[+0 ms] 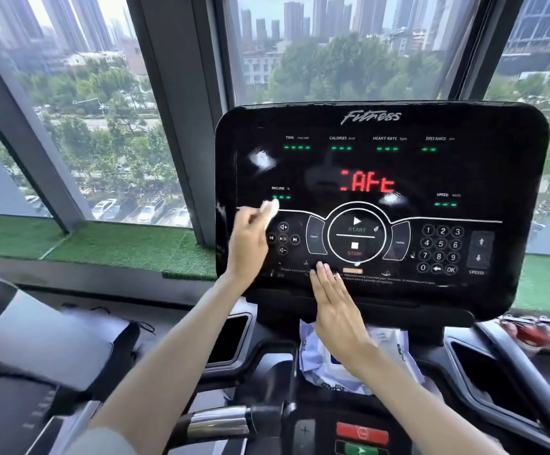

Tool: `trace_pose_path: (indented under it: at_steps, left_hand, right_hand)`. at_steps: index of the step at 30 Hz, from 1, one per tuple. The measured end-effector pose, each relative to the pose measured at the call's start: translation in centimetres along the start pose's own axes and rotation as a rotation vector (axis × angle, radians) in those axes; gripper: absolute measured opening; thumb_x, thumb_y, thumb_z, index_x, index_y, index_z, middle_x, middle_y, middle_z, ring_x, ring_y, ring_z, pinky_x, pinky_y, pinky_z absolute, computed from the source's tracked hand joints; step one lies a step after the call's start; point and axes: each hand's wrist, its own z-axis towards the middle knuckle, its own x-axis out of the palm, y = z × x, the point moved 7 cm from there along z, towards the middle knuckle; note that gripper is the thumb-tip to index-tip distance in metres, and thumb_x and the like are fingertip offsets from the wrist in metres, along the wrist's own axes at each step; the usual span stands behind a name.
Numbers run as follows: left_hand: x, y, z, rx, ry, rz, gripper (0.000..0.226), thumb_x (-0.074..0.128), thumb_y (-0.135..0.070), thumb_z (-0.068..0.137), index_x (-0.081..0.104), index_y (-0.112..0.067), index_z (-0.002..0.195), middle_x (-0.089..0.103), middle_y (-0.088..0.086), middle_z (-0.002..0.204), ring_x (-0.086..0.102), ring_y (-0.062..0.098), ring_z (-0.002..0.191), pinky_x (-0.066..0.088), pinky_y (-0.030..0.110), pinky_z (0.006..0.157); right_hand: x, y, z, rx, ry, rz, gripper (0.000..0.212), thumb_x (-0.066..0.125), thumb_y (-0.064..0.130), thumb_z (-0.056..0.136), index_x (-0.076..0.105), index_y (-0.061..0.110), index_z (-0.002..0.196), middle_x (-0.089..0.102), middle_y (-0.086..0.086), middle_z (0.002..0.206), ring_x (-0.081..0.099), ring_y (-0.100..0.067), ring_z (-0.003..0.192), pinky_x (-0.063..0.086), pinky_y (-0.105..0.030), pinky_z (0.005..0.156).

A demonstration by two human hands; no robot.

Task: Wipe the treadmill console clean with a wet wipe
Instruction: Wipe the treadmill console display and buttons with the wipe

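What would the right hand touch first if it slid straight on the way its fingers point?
Probably the stop button: the right hand lies flat on the console, fingers pointing up just below it.

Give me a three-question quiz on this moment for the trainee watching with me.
1. True or false: the left hand holds the wet wipe against the console.
2. Where is the right hand? A) flat at the console's lower edge B) on the number keypad C) on the red stop button
3. What lies in the tray below the console?

Key: 1 true; 2 A; 3 the wipes pack.
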Motion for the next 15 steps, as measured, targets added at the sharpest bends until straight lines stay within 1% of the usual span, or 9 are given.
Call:
trace_pose_path:
  at_steps: [2, 3, 4, 6, 7, 8, 10, 13, 15]
  left_hand:
    - [-0.9, 0.9, 0.2, -0.246, -0.201, -0.098, 0.053, 0.049, 0.012, 0.087, 0.051, -0.012, 0.134, 0.045, 0.005, 0.096, 0.047, 0.016, 0.086, 0.044, 0.020, 0.084]
    - [-0.6, -0.2, -0.1, -0.256, -0.209, -0.103, 0.053, 0.049, 0.011, 0.087, 0.051, -0.013, 0.133, 0.046, 0.006, 0.096, 0.048, 0.018, 0.087, 0.045, 0.022, 0.084]
    - [0.5, -1.9, -0.5, -0.169, -0.129, -0.066, 0.051, 0.050, 0.008, 0.088, 0.053, -0.018, 0.132, 0.048, 0.006, 0.096, 0.048, 0.018, 0.088, 0.046, 0.025, 0.082]
    - [3.2, -5.5, -2.6, 0.188, 0.197, -0.052, 0.039, 0.048, -0.004, 0.092, 0.054, -0.027, 0.123, 0.053, 0.004, 0.099, 0.047, 0.015, 0.091, 0.051, 0.033, 0.077]
    - [4.2, -6.2, -3.6, 0.357, 0.366, 0.003, 0.036, 0.045, -0.007, 0.093, 0.052, -0.025, 0.124, 0.054, 0.004, 0.103, 0.046, 0.015, 0.095, 0.051, 0.035, 0.077]
    - [4.5, -5.9, -3.5, 0.442, 0.444, 0.052, 0.034, 0.044, -0.010, 0.095, 0.052, -0.022, 0.125, 0.053, 0.004, 0.109, 0.046, 0.017, 0.099, 0.050, 0.034, 0.080]
    - [2.9, -4.0, -0.1, 0.231, 0.337, 0.029, 0.032, 0.047, -0.008, 0.095, 0.056, -0.016, 0.125, 0.051, 0.004, 0.106, 0.050, 0.020, 0.096, 0.047, 0.031, 0.082]
    - [-0.3, -2.1, 2.7, 0.009, -0.045, -0.033, 0.049, 0.051, 0.012, 0.085, 0.056, -0.010, 0.128, 0.049, 0.008, 0.093, 0.048, 0.017, 0.082, 0.047, 0.024, 0.076]
    - [0.4, -3.3, 1.4, 0.056, -0.002, 0.000, 0.047, 0.052, 0.010, 0.085, 0.057, -0.013, 0.127, 0.049, 0.006, 0.092, 0.047, 0.019, 0.082, 0.047, 0.027, 0.076]
  right_hand:
    - [0.1, -0.1, -0.1, 0.009, 0.013, -0.005, 0.082, 0.066, -0.015, 0.052, 0.043, -0.012, 0.131, 0.042, -0.028, 0.138, 0.040, -0.035, 0.130, 0.010, -0.044, 0.108]
    - [0.1, -0.1, -0.1, 0.007, 0.015, -0.009, 0.083, 0.068, -0.014, 0.051, 0.043, -0.012, 0.130, 0.043, -0.028, 0.137, 0.041, -0.036, 0.129, 0.010, -0.044, 0.108]
    - [0.1, -0.2, -0.1, 0.003, 0.015, -0.017, 0.084, 0.070, -0.013, 0.050, 0.044, -0.013, 0.129, 0.044, -0.029, 0.136, 0.042, -0.036, 0.129, 0.009, -0.044, 0.108]
    - [0.1, -0.2, 0.0, -0.012, 0.008, -0.033, 0.085, 0.074, -0.010, 0.049, 0.044, -0.014, 0.128, 0.044, -0.030, 0.135, 0.042, -0.038, 0.128, 0.007, -0.044, 0.109]
    - [0.1, -0.2, 0.0, -0.020, 0.001, -0.036, 0.085, 0.075, -0.009, 0.048, 0.045, -0.014, 0.128, 0.044, -0.031, 0.135, 0.042, -0.038, 0.128, 0.007, -0.045, 0.110]
    - [0.1, -0.2, -0.1, -0.027, -0.004, -0.039, 0.084, 0.074, -0.010, 0.048, 0.045, -0.014, 0.127, 0.044, -0.031, 0.135, 0.042, -0.038, 0.128, 0.011, -0.044, 0.111]
    - [0.1, -0.2, -0.1, -0.035, -0.017, -0.049, 0.082, 0.074, -0.009, 0.048, 0.047, -0.013, 0.126, 0.046, -0.030, 0.134, 0.044, -0.037, 0.127, 0.027, -0.045, 0.111]
    - [0.3, 0.0, 0.0, -0.042, -0.022, -0.048, 0.080, 0.073, -0.008, 0.050, 0.048, -0.013, 0.125, 0.047, -0.030, 0.133, 0.045, -0.037, 0.126, 0.031, -0.046, 0.108]
    - [0.4, 0.0, 0.1, -0.043, -0.018, -0.057, 0.078, 0.072, -0.008, 0.050, 0.049, -0.014, 0.124, 0.047, -0.030, 0.132, 0.046, -0.038, 0.125, 0.035, -0.047, 0.106]
